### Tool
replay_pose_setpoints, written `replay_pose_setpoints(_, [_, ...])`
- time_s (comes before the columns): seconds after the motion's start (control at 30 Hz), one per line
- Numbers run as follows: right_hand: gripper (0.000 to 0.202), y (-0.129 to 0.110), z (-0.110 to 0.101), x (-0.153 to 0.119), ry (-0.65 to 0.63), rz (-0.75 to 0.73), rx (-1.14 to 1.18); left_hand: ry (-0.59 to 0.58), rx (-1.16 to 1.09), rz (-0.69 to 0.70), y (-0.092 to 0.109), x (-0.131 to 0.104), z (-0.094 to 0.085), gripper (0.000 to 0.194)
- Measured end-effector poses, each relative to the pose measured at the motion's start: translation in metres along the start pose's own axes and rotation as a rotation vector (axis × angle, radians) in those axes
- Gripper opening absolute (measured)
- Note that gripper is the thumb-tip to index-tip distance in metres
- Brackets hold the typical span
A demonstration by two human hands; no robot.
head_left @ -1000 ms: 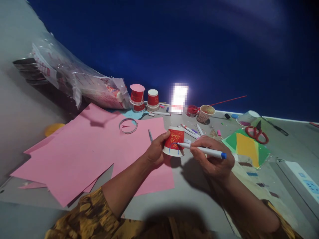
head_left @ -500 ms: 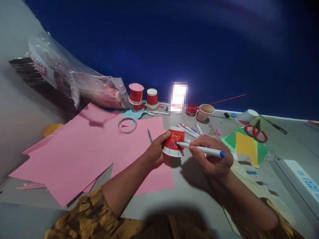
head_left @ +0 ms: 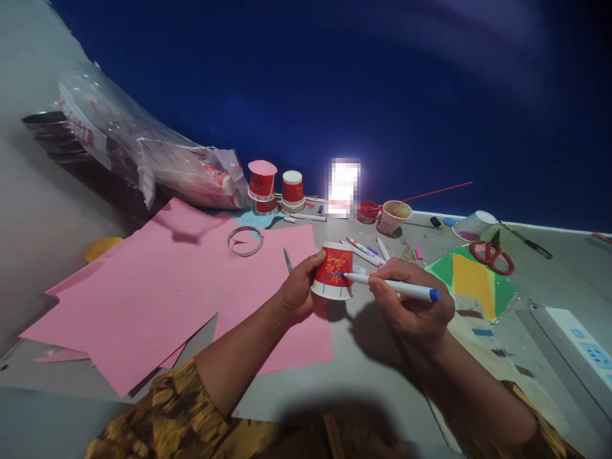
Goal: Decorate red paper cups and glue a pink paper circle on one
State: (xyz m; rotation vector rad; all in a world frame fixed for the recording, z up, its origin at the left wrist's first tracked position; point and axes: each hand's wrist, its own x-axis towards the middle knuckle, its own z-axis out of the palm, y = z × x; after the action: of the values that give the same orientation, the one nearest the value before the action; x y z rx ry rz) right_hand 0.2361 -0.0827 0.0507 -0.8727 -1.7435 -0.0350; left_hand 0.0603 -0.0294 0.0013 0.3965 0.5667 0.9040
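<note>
My left hand [head_left: 302, 285] is closed around a red and white paper cup [head_left: 335, 261], held upside down above the table. Gold characters cover its red band, and blue lines are drawn near the white rim end. A white marker [head_left: 406, 289] with a blue end sits in my right hand [head_left: 415, 303], pinched between thumb and fingers. Its tip touches the cup's red side, at the end of a blue stroke. Just behind the left hand, a pair of silver blades or tweezers [head_left: 287, 259] lies partly hidden on pink paper [head_left: 272, 306].
Large pink sheets [head_left: 143, 287] spread over the left side. Stacked cups [head_left: 262, 185], a bright blurred screen [head_left: 342, 188] and a patterned cup [head_left: 394, 217] stand at the back. Red-handled scissors [head_left: 492, 256] lie on coloured paper at right, near a power strip [head_left: 578, 344].
The marker tip has moved right across the cup, lengthening the blue stroke. My right hand has shifted slightly right, and the cup has turned a little.
</note>
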Motion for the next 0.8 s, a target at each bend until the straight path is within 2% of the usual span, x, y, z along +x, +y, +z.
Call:
replay_pose_setpoints(0.1, [0.015, -0.0006, -0.0002, -0.0008, 0.018, -0.009, 0.006, -0.001, -0.004, 0.003, -0.0001, -0.0001, 0.0006, 0.034])
replay_pose_setpoints(0.4, [0.015, -0.0048, 0.0012, 0.0049, -0.037, -0.050, 0.028, -0.061, 0.028, 0.011, -0.0034, 0.0014, 0.0001, 0.034])
replay_pose_setpoints(0.6, [0.015, -0.0020, 0.0002, 0.0010, -0.011, -0.019, 0.004, -0.004, -0.004, 0.002, -0.0012, 0.0006, -0.0002, 0.032])
replay_pose_setpoints(0.8, [0.015, -0.0037, 0.0000, 0.0029, -0.032, -0.042, 0.038, -0.037, 0.019, 0.007, -0.0017, 0.0005, -0.0007, 0.032])
